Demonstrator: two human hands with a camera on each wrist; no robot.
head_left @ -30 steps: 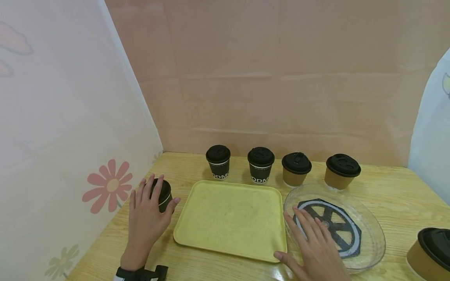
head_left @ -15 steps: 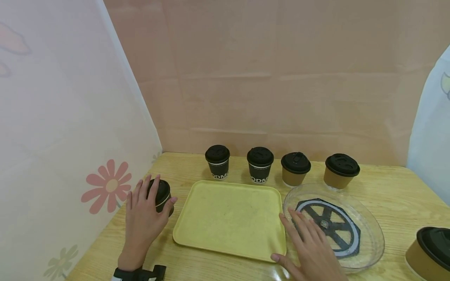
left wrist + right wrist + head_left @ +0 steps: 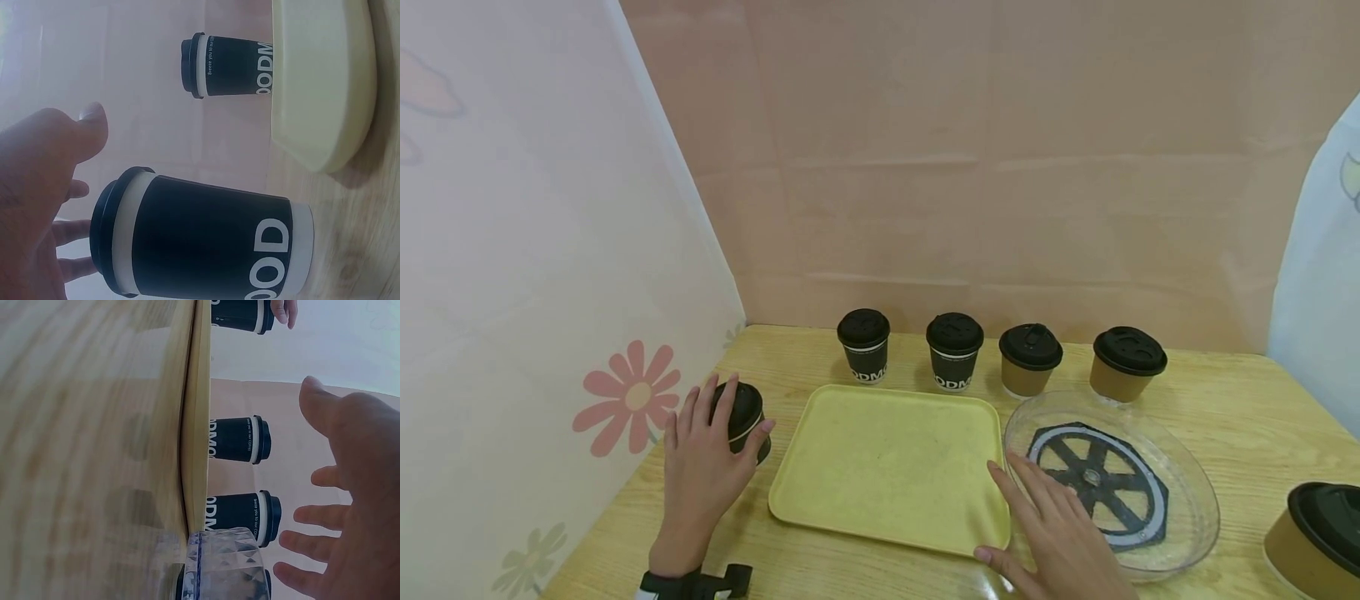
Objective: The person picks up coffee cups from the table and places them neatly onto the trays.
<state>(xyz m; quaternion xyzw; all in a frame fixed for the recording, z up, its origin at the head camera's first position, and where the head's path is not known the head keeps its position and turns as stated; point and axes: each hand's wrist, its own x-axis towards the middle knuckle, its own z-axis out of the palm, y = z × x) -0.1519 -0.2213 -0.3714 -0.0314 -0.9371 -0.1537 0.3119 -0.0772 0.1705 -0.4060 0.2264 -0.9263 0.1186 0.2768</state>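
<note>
In the head view my left hand (image 3: 703, 475) is at a black lidded paper coffee cup (image 3: 745, 417) on the table's left side. Its fingers spread around the lid without closing, and part of the cup is hidden behind them. The left wrist view shows the thumb apart from the upright coffee cup (image 3: 200, 237), with some fingers behind its lid; whether they touch it I cannot tell. My right hand (image 3: 1060, 533) hovers, fingers spread and holding nothing, between the yellow tray's (image 3: 887, 475) front right corner and a clear round dish (image 3: 1195, 500).
Along the back stand two black coffee cups (image 3: 955, 358) and two brown coffee cups (image 3: 1123, 383), all with black lids. Another brown cup (image 3: 1307, 546) is at the right edge. A dark spoked pattern (image 3: 1097, 479) shows in the clear dish. A flowered sheet (image 3: 587, 250) borders the left.
My right hand has drifted slightly left, toward the tray. My left hand has shifted a little left beside the cup. The cups, tray and dish have stayed in place.
</note>
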